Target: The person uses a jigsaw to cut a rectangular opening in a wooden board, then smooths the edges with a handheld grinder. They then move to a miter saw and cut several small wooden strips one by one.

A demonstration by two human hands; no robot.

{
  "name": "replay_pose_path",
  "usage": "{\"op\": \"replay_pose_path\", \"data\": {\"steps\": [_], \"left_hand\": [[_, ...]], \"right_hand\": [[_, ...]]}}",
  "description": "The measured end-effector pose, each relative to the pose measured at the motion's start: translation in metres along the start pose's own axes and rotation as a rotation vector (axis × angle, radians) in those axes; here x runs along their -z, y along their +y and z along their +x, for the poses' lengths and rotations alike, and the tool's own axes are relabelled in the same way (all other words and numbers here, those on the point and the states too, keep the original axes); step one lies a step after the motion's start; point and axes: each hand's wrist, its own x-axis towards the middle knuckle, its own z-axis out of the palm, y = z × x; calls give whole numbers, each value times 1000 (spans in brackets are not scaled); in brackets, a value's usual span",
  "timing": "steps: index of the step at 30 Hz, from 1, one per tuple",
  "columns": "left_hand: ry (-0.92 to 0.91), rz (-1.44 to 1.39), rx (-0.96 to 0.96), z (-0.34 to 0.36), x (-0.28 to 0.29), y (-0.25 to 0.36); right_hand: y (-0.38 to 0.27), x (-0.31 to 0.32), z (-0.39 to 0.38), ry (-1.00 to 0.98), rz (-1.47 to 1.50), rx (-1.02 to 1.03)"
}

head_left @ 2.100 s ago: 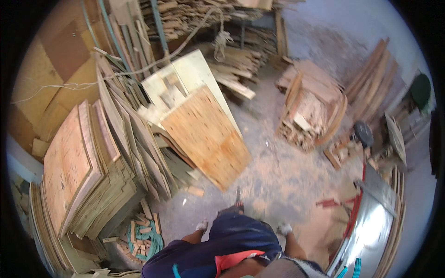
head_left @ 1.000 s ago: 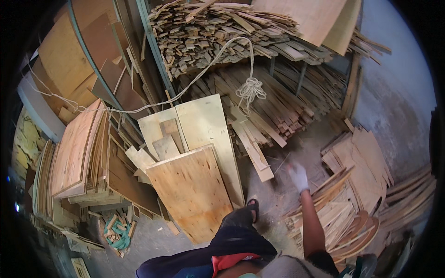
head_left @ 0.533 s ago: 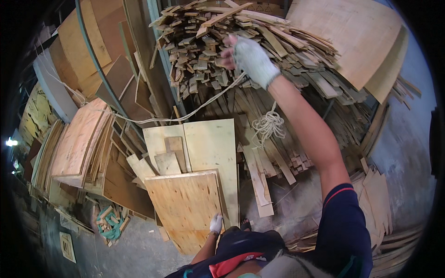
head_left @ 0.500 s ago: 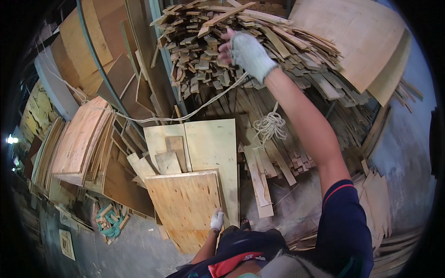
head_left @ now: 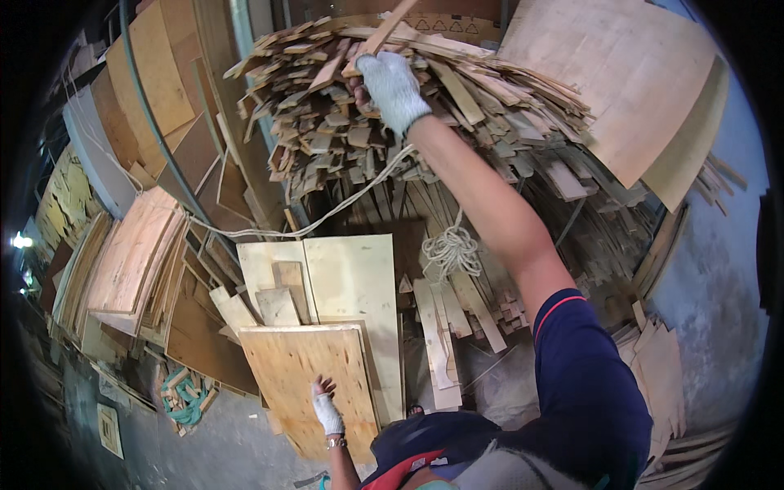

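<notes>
At the top of a big stack of thin wood offcuts (head_left: pixel 327 135), my right hand (head_left: pixel 390 88) in a white fingertip-less glove is closed around the near end of a wooden strip (head_left: pixel 385 31). The strip's far end points up and to the right, out of the picture. My left hand (head_left: pixel 327 406), gloved the same way and with a watch at the wrist, is raised in front of a leaning plywood board (head_left: pixel 282 363). Its fingers are apart and hold nothing.
A white rope (head_left: pixel 343 200) stretches across the front of the stack, and its coil (head_left: pixel 452 253) hangs below. Pale panels (head_left: pixel 355 273) lean behind the plywood. Stacked sheets (head_left: pixel 135 253) stand at left; large plywood sheets (head_left: pixel 608 77) overhang at right.
My right hand has moved left and closed on the strip, which now tilts up more steeply. My left hand has come off the plywood's right edge and lifted leftward.
</notes>
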Motion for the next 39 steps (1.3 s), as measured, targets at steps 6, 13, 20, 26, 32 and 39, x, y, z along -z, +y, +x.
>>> {"op": "replay_pose_path", "data": {"steps": [6,13,20,26,32,39], "left_hand": [[-24,-144,-275,5,-25,98],[-294,-230,-800,-9,-143,288],[-446,-867,-678,-29,-176,315],[-26,-797,-465,-58,-166,264],[40,-779,-374,-80,-168,240],[151,-751,-328,-98,-141,218]], "right_hand": [[-17,44,-94,-387,102,93],[3,82,-182,-726,-140,18],[13,119,-244,-1223,-585,-21],[-1,206,-130,-3,-791,396],[20,214,-51,86,-1104,75],[12,223,-32,190,307,11]]}}
